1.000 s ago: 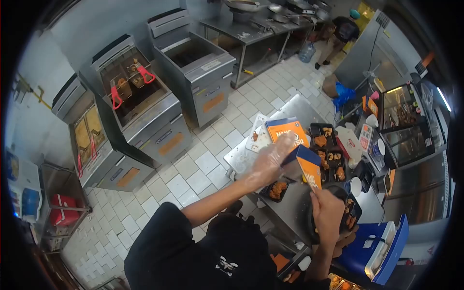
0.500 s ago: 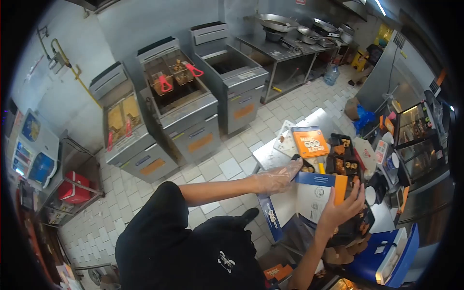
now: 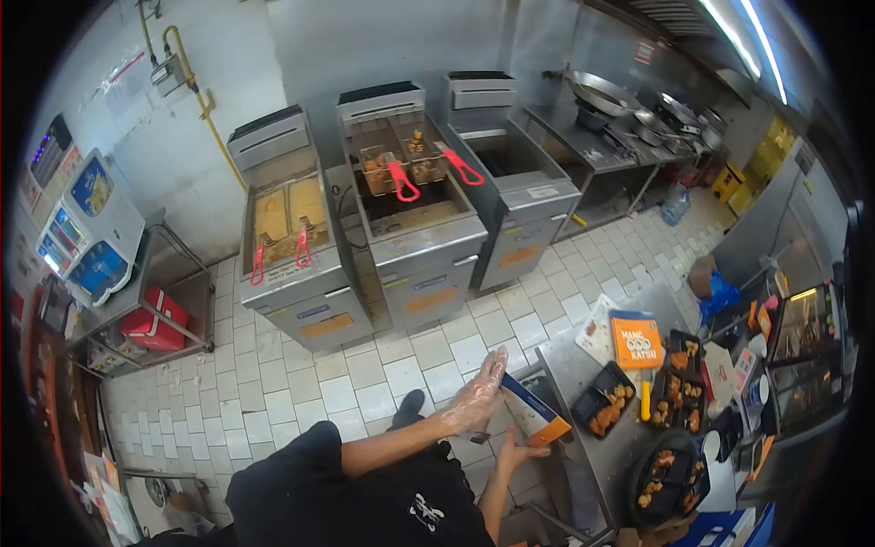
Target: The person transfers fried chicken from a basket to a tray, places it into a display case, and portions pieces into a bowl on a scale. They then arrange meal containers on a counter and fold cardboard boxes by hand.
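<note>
Between my hands is a folded cardboard food box (image 3: 533, 406) in blue, white and orange, tilted beside the steel table's near edge. My left hand (image 3: 478, 397), in a clear plastic glove, grips its left side, with the fingers pointing up. From below, my bare right hand (image 3: 518, 451) holds the lower edge. To the right, a black tray (image 3: 604, 401) with fried pieces lies on the steel table (image 3: 570, 365). Behind it sits an orange printed box (image 3: 635, 340) on a white board (image 3: 594, 334). A yellow handle (image 3: 645, 397) is beside the tray.
More black trays of fried food (image 3: 679, 392) and a round black tray (image 3: 670, 479) stand on the right. Fryers (image 3: 424, 246) with red-handled baskets line the wall. A blue box (image 3: 729, 527) is at lower right, and a red cooler (image 3: 162, 319) at left.
The box has moved left, off the table area, and is now folded narrower, with both hands on it. The black tray has come into full view. My view has shifted.
</note>
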A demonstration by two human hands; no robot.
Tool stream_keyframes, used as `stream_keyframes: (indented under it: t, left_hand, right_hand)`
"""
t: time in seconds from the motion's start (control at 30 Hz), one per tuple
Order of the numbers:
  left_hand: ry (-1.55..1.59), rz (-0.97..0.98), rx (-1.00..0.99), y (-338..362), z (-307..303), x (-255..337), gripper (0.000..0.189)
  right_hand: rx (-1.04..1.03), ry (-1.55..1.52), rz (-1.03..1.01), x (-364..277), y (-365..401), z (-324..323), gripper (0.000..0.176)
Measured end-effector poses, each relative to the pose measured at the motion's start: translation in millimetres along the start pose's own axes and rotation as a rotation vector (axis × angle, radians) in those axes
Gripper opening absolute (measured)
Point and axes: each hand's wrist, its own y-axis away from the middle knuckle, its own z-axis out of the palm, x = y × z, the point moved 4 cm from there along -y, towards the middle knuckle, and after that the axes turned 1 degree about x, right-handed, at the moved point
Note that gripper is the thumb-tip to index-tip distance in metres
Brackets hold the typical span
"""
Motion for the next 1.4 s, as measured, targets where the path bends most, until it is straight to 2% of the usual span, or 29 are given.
stream_keyframes:
  t: [0.1, 0.2, 0.23, 0.27, 0.33, 0.37, 0.4, 0.47, 0.6, 0.67, 0.7, 0.77, 0.8, 0.83, 0.9, 0.93, 1.03, 1.07, 1.1, 1.13, 1.17, 1.2, 1.23, 1.27, 1.3, 1.33, 1.37, 1.4]
  left_hand:
    - [0.14, 0.111, 0.152, -6.6, -36.1, -35.1, 0.091]
    - [0.274, 0.084, 0.161, -19.9, -60.1, -87.5, 0.097]
    - [0.28, 0.077, 0.151, -26.6, -77.1, -100.2, 0.096]
    - [0.306, -0.009, 0.067, -28.1, -96.8, -107.7, 0.094]
    - [0.325, 0.032, 0.086, -42.7, -116.6, -144.8, 0.093]
    - [0.347, 0.039, 0.09, -40.7, -120.2, -156.0, 0.093]
    - [0.418, -0.069, 0.051, -42.9, -124.3, -173.6, 0.091]
    - [0.451, -0.131, 0.034, -48.2, -147.4, -190.3, 0.09]
    - [0.473, -0.234, 0.023, -55.0, -151.3, -226.4, 0.09]
    - [0.311, -0.191, 0.124, -59.3, -130.7, -268.8, 0.085]
    - [0.226, -0.159, 0.171, -63.0, -124.2, -288.4, 0.082]
    - [-0.009, -0.325, 0.034, -79.7, -126.7, -318.3, 0.048]
    - [-0.068, -0.148, 0.026, -90.5, -115.3, -345.2, 0.041]
    - [-0.118, 0.032, 0.011, -95.5, -102.0, -363.4, 0.036]
    - [0.124, -0.122, -0.082, -106.5, -122.1, -337.0, 0.04]
    - [0.23, -0.203, -0.151, -113.4, -131.7, -314.4, 0.042]
    - [-0.053, -0.025, -0.334, -134.2, -119.4, -242.0, 0.042]
    - [0.209, 0.109, -0.349, -140.4, -128.0, -191.5, 0.046]
    - [0.016, 0.204, -0.357, -144.7, -81.3, -226.8, 0.047]
    - [-0.126, 0.243, -0.474, -147.9, -63.9, -208.2, 0.042]
    - [-0.209, 0.265, -0.576, -152.8, -31.6, -207.2, 0.038]
    - [-0.035, 0.765, -0.441, -152.1, 1.6, -219.3, 0.034]
    - [0.207, 0.707, -0.533, -146.8, 6.7, -175.7, 0.029]
    - [-0.197, 0.609, -0.607, -146.9, 35.0, -177.3, 0.03]
    - [-0.297, 0.524, -0.572, -144.8, 56.0, -166.8, 0.023]
    - [-0.316, 0.763, -0.531, -140.2, 70.3, -154.7, 0.018]
    - [-0.079, 0.69, -0.681, -136.3, 76.9, -128.5, 0.026]
    - [0.352, 0.608, -0.876, -120.5, 73.2, -81.3, 0.023]
  right_hand:
    - [-0.071, -0.024, 0.312, 16.8, -16.1, 51.2, 0.128]
    - [-0.316, -0.303, 0.197, 1.8, -13.6, 113.4, 0.077]
    - [-0.413, -0.101, 0.028, -16.7, -7.2, 132.1, 0.07]
    - [-0.475, 0.089, -0.156, -34.1, -0.6, 151.0, 0.062]
    - [-0.603, 0.478, -0.298, -68.3, 11.4, 180.8, 0.055]
    - [-0.584, 0.492, -0.306, -72.6, 22.9, 185.1, 0.055]
    - [-0.563, 0.487, -0.334, -81.6, 29.1, 206.7, 0.055]
    - [-0.551, 0.429, -0.42, -85.0, 37.9, 231.5, 0.056]
    - [-0.578, 0.612, -0.316, -63.9, 38.8, 247.3, 0.053]
    - [-0.563, 0.672, -0.209, -61.5, 38.1, 247.4, 0.049]
    - [-0.529, 0.61, -0.262, -77.2, 43.4, 245.2, 0.048]
    - [-0.435, 0.486, -0.363, -117.7, 52.7, 227.5, 0.047]
    - [-0.388, 0.577, -0.434, -74.2, 36.4, 221.1, 0.048]
    - [-0.386, 0.529, -0.378, -79.6, 43.5, 208.9, 0.048]
    - [-0.353, 0.409, -0.26, -140.7, 61.5, 192.2, 0.048]
    - [-0.34, 0.393, -0.194, -138.1, 63.6, 181.7, 0.055]
    - [-0.205, 0.402, -0.122, -120.1, 66.6, 145.4, 0.054]
    - [-0.154, 0.365, -0.078, -117.9, 68.7, 130.5, 0.056]
    - [-0.129, 0.347, -0.015, -135.9, 76.2, 110.3, 0.057]
    - [-0.103, 0.327, 0.043, -151.0, 82.7, 88.6, 0.059]
    - [-0.013, 0.351, -0.046, -136.5, 87.3, 77.4, 0.058]
    - [0.015, 0.279, 0.062, -139.1, 95.6, 58.5, 0.051]
    - [0.091, 0.238, 0.01, -118.7, 100.7, 46.3, 0.046]
    - [0.091, 0.242, 0.027, -120.9, 108.2, 28.4, 0.049]
    - [0.154, 0.282, -0.019, -91.6, 110.6, 17.3, 0.053]
    - [0.206, 0.306, -0.047, -72.6, 111.2, 0.5, 0.058]
    - [0.189, 0.235, 0.062, -53.5, 116.0, -19.6, 0.059]
    - [0.168, 0.165, 0.156, -36.1, 119.1, -37.3, 0.06]
